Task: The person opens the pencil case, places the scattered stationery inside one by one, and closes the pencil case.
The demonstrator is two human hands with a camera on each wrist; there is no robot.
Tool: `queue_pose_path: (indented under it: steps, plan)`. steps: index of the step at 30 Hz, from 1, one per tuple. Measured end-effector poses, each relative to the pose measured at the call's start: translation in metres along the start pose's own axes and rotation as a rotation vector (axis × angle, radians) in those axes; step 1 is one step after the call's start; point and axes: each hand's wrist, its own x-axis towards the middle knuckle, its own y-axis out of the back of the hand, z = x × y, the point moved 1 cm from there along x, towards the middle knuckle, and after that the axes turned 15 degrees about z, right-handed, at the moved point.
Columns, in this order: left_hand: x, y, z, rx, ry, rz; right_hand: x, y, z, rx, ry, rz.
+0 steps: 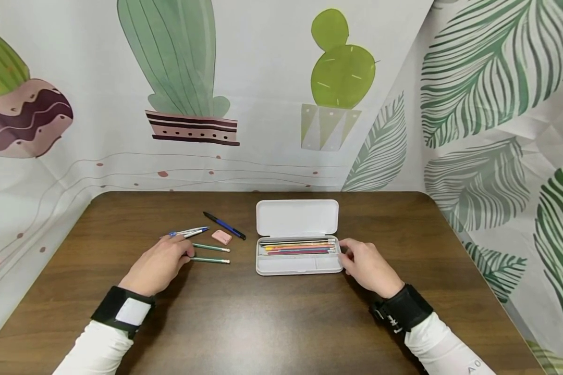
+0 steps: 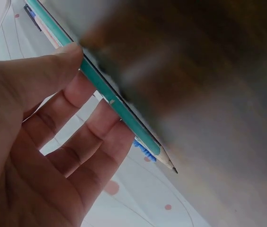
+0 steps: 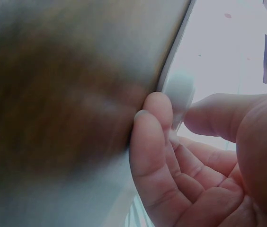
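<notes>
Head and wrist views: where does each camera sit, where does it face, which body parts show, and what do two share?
Head: head-worn, facing forward and down at the table and pencil case; left hand, right hand and sleeves show.
Left wrist: on that wrist, facing a green pencil; left hand shows.
Right wrist: on that wrist, facing the fingers and blurred table; right hand shows.
Head and left wrist share the left hand.

On my feed I see a brown wood-grain table (image 1: 206,323) with rounded far corners and a soft glare (image 1: 258,315). Behind it I make out a white backdrop (image 1: 267,62) printed with potted cacti (image 1: 342,78); rightward, creased sheeting (image 1: 541,130) bears green leaves (image 1: 499,57).
</notes>
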Motion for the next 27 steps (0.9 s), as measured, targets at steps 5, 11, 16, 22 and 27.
queue_pose_path:
  steps: [5,11,16,22,27]
  plan:
    - [0.001,0.003,0.003,-0.003,0.002,0.004,0.0,-0.001,0.0,0.021,-0.008,-0.005]
    - [0.002,0.007,0.006,-0.003,-0.007,0.023,0.0,-0.001,0.001,0.027,-0.011,-0.009]
    - [0.003,0.008,0.01,0.003,-0.019,0.038,0.001,-0.001,0.001,0.027,-0.011,-0.007]
    - [0.007,0.013,0.017,0.01,-0.037,0.057,0.0,-0.001,0.0,0.021,-0.007,-0.007]
    - [0.01,0.016,0.024,0.025,-0.063,0.083,0.0,0.0,0.0,0.025,-0.004,-0.012]
